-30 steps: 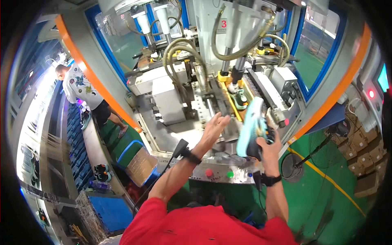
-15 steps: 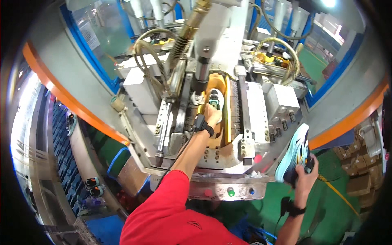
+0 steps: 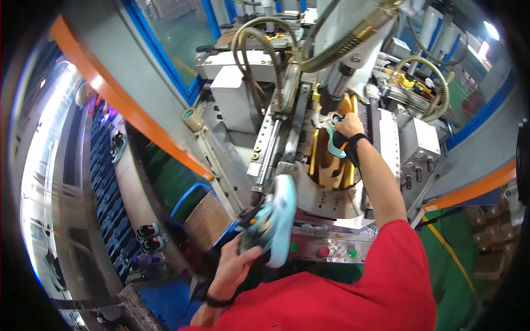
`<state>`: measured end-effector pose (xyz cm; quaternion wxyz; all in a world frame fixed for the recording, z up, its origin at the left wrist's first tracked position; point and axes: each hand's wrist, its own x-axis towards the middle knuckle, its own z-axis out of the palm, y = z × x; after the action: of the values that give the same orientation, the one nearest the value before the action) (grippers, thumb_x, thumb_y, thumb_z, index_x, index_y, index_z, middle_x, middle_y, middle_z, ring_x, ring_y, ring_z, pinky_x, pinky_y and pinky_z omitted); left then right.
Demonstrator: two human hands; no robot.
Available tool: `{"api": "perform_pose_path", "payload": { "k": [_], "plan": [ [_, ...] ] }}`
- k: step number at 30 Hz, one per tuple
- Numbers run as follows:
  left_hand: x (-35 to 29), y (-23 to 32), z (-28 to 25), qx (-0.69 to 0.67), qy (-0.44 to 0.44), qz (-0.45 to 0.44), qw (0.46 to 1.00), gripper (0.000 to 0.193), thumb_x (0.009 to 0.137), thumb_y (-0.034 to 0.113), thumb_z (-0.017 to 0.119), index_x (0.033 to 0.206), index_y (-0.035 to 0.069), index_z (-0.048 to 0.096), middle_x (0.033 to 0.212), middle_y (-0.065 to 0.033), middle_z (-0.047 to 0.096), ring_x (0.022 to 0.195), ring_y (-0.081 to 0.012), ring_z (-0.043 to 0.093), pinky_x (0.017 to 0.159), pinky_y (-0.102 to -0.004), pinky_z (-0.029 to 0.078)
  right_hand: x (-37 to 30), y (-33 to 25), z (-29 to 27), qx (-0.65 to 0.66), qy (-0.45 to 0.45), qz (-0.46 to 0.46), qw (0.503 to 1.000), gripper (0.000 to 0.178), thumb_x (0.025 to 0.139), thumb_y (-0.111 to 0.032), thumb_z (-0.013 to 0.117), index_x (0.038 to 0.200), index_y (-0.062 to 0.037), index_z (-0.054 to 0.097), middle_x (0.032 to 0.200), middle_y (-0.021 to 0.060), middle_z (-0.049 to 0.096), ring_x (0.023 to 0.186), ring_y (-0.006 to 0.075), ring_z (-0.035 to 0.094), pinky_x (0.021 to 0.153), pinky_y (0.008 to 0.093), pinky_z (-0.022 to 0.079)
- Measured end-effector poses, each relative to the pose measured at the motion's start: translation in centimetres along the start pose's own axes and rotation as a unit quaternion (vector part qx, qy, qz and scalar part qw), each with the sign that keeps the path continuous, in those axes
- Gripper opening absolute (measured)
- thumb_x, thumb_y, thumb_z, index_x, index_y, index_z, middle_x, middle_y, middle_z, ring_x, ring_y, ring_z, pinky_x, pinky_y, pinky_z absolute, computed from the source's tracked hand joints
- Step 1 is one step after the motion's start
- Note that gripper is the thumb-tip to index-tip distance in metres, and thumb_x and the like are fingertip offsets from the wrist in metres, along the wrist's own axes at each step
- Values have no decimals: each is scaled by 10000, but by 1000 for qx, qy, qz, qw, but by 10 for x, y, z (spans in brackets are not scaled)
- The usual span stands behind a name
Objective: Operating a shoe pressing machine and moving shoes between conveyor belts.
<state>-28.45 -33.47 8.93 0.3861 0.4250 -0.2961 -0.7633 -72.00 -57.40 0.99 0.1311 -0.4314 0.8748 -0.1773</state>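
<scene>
Shoe [image 3: 271, 223] light blue, pale sole, orange accents, in left hand [image 3: 234, 265] grip

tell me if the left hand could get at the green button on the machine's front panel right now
Probably not freely: the left hand is full, gripping a light blue shoe. The green button sits close by, just right of that shoe, with nothing between, so only a knuckle or the shoe itself could press it.
</scene>
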Motion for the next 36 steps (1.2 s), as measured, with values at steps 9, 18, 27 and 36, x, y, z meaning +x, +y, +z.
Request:
{"api": "perform_pose_path", "payload": {
  "k": [9, 18, 27, 36],
  "plan": [
    [-142, -54, -64, -162, 340, 158, 913, 367, 872, -3, 596, 1229, -53, 528, 1072, -121, 648, 932, -230, 675, 811, -353, 570, -33, 16, 62, -35, 153, -248, 956, 710, 784, -174, 645, 1386, 37, 334, 1004, 286, 639, 889, 446, 650, 809, 491, 534],
    [-198, -147, -39, -159, 364, 92, 913, 259, 919, 134, 648, 1135, -6, 622, 1046, -64, 669, 949, -168, 661, 810, -319, 551, -360, 36, 153, 112, -100, -516, 843, 166, 806, -65, 628, 971, -62, 608, 940, 139, 590, 928, 341, 575, 788, 452, 484],
    [-315, -241, -54, -349, 481, 131, 793, 182, 875, 57, 679, 1000, -54, 608, 945, -133, 665, 822, -222, 677, 675, -330, 574, -356, 55, 230, 129, -84, -554, 818, 220, 765, -80, 635, 982, -48, 613, 982, 166, 587, 941, 369, 573, 830, 450, 469],
    [-440, -363, -199, -428, 667, 197, 577, 207, 788, 71, 752, 905, -69, 656, 794, -152, 669, 624, -270, 659, 538, -390, 550, -540, -266, 58, 325, -126, -717, 604, 230, 840, -5, 609, 1068, 3, 581, 967, 139, 606, 881, 272, 584, 777, 375, 474]
  ]
}}
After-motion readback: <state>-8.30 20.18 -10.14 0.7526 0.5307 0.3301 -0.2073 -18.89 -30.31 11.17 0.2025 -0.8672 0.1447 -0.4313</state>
